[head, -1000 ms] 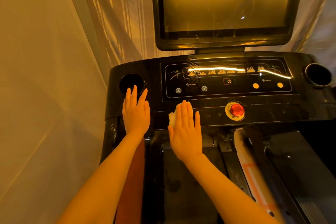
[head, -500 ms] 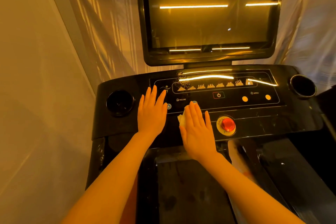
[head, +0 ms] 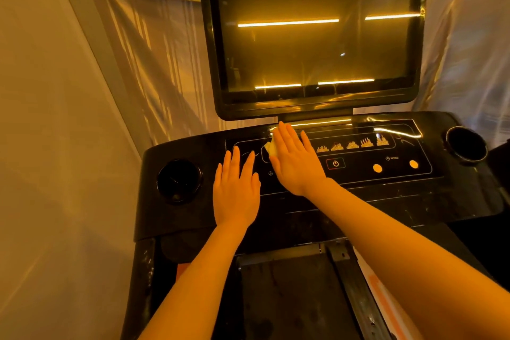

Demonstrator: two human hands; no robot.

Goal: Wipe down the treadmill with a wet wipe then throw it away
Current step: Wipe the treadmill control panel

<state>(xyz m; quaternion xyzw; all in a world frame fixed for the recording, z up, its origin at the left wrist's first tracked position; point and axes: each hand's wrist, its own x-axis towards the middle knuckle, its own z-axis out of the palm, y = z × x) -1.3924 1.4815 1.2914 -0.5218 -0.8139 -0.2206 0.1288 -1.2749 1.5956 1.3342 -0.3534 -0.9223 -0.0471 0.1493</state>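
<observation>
Treadmill (head: 325, 201), console under wipe-down; wet wipe (head: 270, 148) pinned on upper left of control panel (head: 358, 157).
Screen (head: 311, 33) upright behind console; cup holders (head: 179, 182) at either end. Right hand (head: 296, 160), fingers straight and together, presses the wipe flat, likely for full contact; only a corner shows. Left hand (head: 237, 193) rests flat beside it, fingers spread, holding nothing, apparently as a brace. Against half a second earlier: right hand and wipe sit higher on the panel, near the screen's stand; left hand has stayed just left.
</observation>
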